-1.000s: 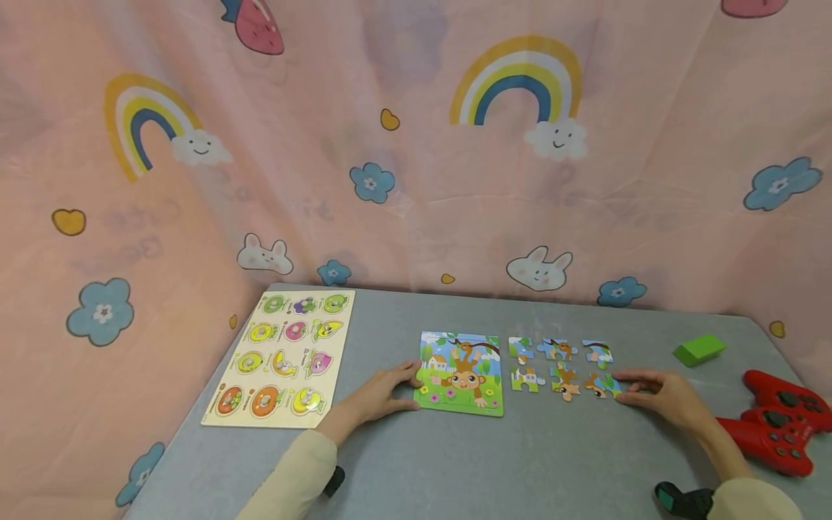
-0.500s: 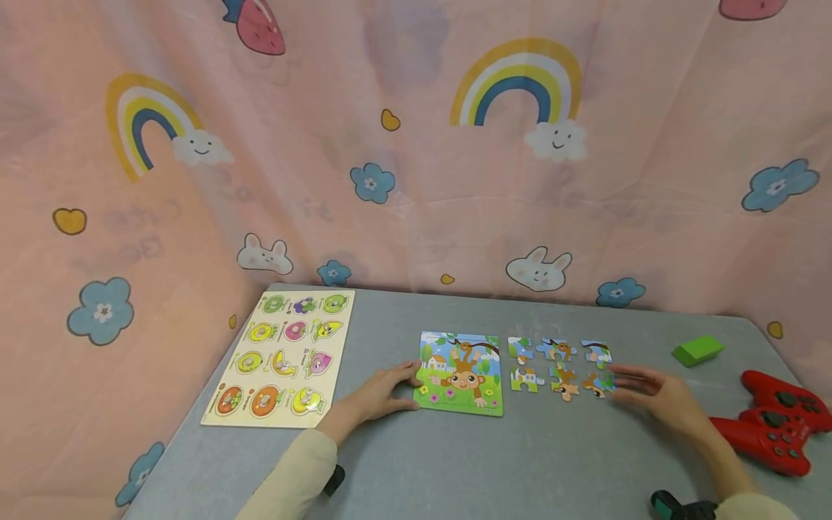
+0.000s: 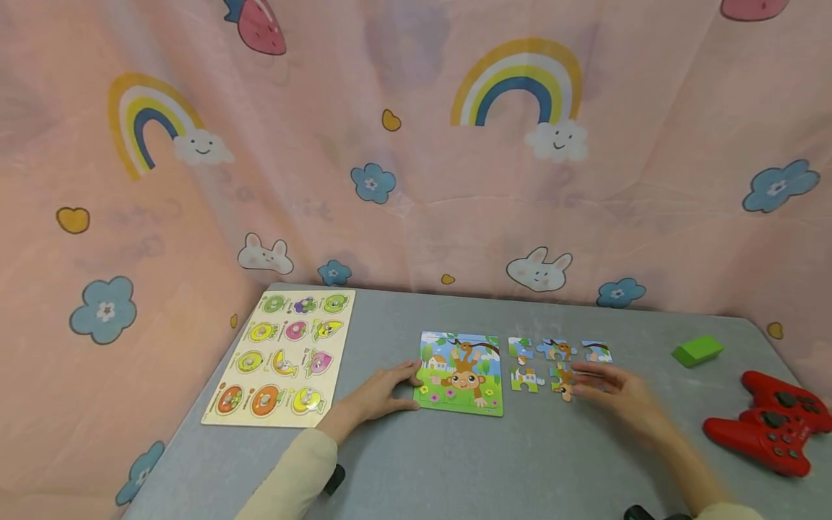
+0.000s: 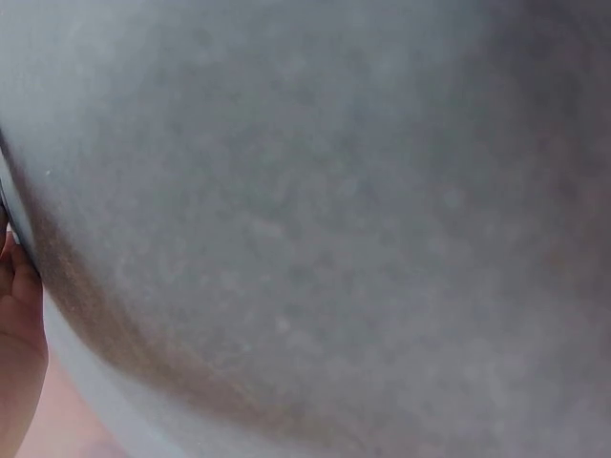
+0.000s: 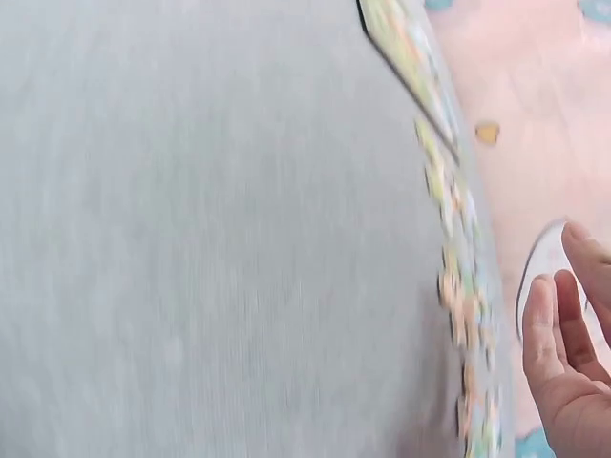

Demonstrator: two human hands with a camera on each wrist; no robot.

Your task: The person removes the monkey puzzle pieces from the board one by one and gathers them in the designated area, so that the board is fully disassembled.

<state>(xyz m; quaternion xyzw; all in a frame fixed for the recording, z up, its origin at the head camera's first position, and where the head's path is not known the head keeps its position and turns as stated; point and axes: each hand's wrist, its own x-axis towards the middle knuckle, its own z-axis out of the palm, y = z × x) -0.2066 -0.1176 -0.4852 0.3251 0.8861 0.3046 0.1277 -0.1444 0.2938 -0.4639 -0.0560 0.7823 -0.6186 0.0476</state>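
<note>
A square monkey jigsaw puzzle board [image 3: 463, 386] lies flat on the grey table. My left hand [image 3: 383, 390] rests at its left edge, with fingers and thumb apart and touching the edge. To the board's right lie several loose jigsaw pieces in two rows, among them a house piece [image 3: 526, 379] and a branch piece [image 3: 596, 352]. My right hand [image 3: 624, 401] hovers by the lower middle piece [image 3: 562, 381] and covers the lower right one in the head view. In the right wrist view, the right hand's fingers [image 5: 539, 324] are extended and hold nothing.
A cream fruit puzzle board [image 3: 279, 357] lies at the left. A green block [image 3: 698, 351] and a red game controller [image 3: 773, 426] are at the right. Behind the table [image 3: 455, 469] hangs a pink patterned curtain [image 3: 416, 180].
My right hand has moved left, from beside the lower right jigsaw piece to the lower middle one. My left hand and the puzzle board have stayed in place.
</note>
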